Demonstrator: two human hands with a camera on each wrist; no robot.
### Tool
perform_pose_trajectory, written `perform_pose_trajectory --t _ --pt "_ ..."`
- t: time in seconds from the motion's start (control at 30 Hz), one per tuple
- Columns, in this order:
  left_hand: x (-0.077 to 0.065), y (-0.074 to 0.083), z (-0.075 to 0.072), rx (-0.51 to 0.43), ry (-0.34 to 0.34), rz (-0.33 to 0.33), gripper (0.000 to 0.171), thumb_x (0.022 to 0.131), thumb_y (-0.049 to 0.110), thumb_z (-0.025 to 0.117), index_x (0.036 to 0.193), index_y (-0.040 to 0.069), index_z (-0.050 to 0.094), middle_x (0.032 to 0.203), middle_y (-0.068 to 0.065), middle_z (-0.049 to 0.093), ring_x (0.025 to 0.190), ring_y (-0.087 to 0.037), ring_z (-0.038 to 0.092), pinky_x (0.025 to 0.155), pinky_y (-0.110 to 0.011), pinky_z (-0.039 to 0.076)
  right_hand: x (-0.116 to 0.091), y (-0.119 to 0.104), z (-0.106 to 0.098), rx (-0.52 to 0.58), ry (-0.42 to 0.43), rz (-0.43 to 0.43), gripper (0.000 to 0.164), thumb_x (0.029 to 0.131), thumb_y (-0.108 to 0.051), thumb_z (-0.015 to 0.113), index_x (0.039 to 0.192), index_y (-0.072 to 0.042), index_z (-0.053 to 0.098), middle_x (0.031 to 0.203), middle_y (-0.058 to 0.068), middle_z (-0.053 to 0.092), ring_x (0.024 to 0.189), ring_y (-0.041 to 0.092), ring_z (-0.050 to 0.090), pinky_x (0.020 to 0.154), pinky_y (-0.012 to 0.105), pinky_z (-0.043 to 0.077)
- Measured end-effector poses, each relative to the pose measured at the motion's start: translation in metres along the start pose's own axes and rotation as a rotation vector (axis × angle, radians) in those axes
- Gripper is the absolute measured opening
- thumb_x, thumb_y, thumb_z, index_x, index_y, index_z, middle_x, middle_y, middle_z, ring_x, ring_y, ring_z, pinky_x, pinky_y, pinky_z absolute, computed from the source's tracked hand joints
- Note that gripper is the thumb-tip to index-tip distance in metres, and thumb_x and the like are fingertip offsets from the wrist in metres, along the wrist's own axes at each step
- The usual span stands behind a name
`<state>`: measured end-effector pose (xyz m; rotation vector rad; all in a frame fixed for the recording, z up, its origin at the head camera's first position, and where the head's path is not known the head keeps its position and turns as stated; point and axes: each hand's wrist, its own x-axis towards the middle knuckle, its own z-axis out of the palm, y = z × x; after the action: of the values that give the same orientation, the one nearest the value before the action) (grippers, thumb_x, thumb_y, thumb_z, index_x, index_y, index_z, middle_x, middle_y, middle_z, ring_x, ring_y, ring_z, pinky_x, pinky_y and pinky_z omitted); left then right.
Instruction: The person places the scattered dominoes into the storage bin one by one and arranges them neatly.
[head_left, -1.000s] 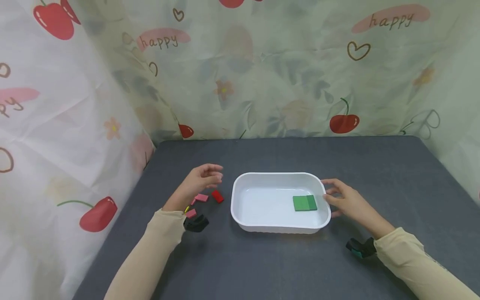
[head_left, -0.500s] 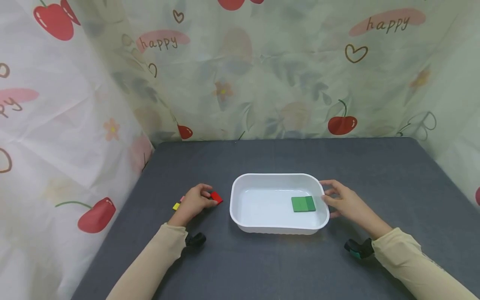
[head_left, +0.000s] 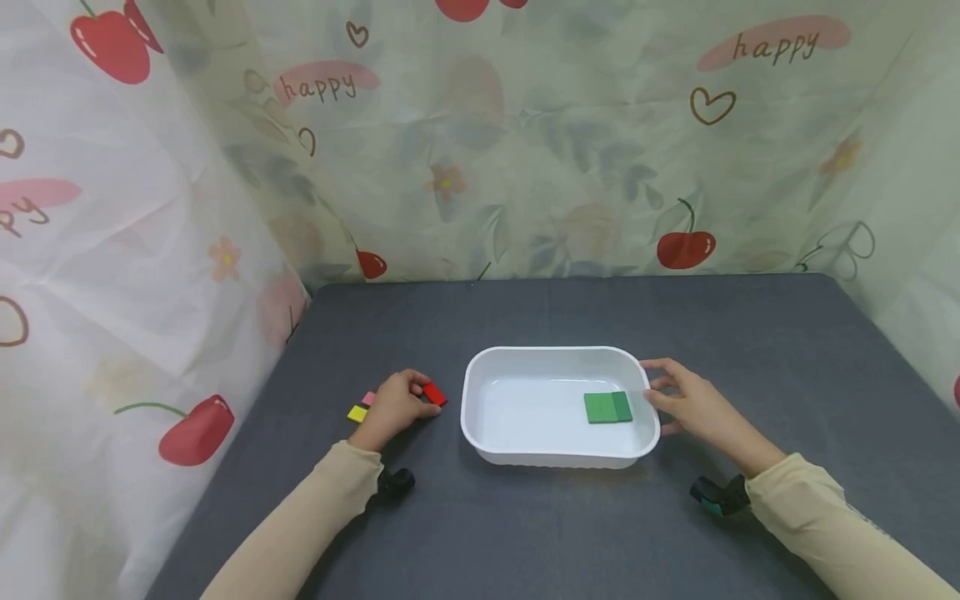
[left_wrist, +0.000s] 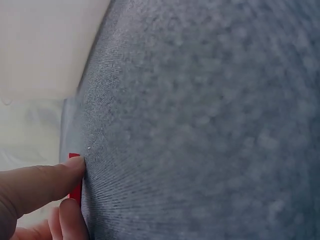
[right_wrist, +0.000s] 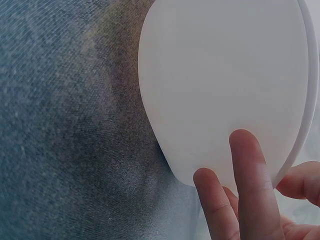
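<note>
My left hand [head_left: 390, 408] pinches a red block [head_left: 435, 393] on the table, left of a white tray [head_left: 525, 456]. In the left wrist view the thumb [left_wrist: 42, 185] and curled fingers come to the edges of the red block [left_wrist: 74, 192]. My right hand [head_left: 693, 406] rests with extended fingers at the tray's right end. In the right wrist view two fingers [right_wrist: 252, 180] lie against its outer wall [right_wrist: 220, 75], and another meets the rim. Flat green blocks [head_left: 603, 407], one lighter and one darker, lie side by side in the right part of the tray.
A yellow block [head_left: 357, 414] and a pink block [head_left: 369, 398] lie beside the left hand, which partly hides them. A dark grey cloth [head_left: 570, 533] covers the table, and patterned curtains [head_left: 510, 167] hang behind it and at both sides.
My left hand has come down from above the small blocks to the red block, uncovering the yellow one. The right hand and tray stay in place.
</note>
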<state>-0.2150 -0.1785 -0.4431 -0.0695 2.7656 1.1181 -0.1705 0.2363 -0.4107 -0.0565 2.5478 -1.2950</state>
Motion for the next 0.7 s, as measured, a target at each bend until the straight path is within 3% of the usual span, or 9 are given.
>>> perform_pose_trajectory --t 0.17,0.33,0.47,0.6,0.7 --pt "-0.001 -0.001 -0.001 -0.017 0.003 -0.015 0.046 0.075 0.012 0.081 0.116 0.004 0.063 0.099 -0.010 0.060 0.087 -0.022 0.055 0.072 -0.030 0.046 0.000 -0.001 0.001 -0.009 -0.002 0.008 0.057 0.098 -0.018 0.056 0.147 -0.004 0.030 0.128 0.029 0.049 0.102 0.034 0.064 0.066 0.036 0.058" --pt "0.000 0.007 -0.009 -0.112 0.009 -0.021 0.049 0.076 0.009 0.078 0.121 0.004 0.060 0.109 -0.014 0.063 0.093 -0.024 0.060 0.072 -0.029 0.050 0.001 -0.001 0.000 -0.003 -0.007 0.012 0.057 0.098 -0.018 0.056 0.147 -0.005 0.030 0.128 0.029 0.049 0.104 0.036 0.063 0.066 0.037 0.058" --pt "-0.005 0.024 -0.019 -0.177 -0.002 -0.009 0.051 0.079 0.009 0.077 0.127 0.007 0.057 0.120 -0.013 0.062 0.101 -0.024 0.063 0.069 -0.029 0.051 0.000 -0.001 -0.001 -0.001 -0.008 0.014 0.057 0.098 -0.019 0.056 0.147 -0.005 0.030 0.128 0.029 0.049 0.108 0.038 0.062 0.066 0.037 0.058" --pt "-0.014 0.046 -0.028 -0.205 -0.021 0.005 0.052 0.082 0.013 0.076 0.130 0.016 0.056 0.119 -0.009 0.064 0.098 -0.022 0.063 0.059 -0.028 0.047 0.000 -0.001 -0.001 0.000 -0.005 0.016 0.058 0.098 -0.020 0.056 0.147 -0.005 0.030 0.129 0.029 0.048 0.110 0.039 0.061 0.066 0.036 0.058" --pt "-0.021 0.065 -0.030 -0.243 -0.042 0.044 0.052 0.083 0.010 0.075 0.131 0.017 0.056 0.120 -0.008 0.063 0.098 -0.022 0.064 0.066 -0.030 0.052 0.001 -0.001 0.000 -0.001 -0.002 0.017 0.058 0.098 -0.020 0.056 0.147 -0.005 0.030 0.129 0.029 0.048 0.110 0.040 0.061 0.066 0.036 0.058"
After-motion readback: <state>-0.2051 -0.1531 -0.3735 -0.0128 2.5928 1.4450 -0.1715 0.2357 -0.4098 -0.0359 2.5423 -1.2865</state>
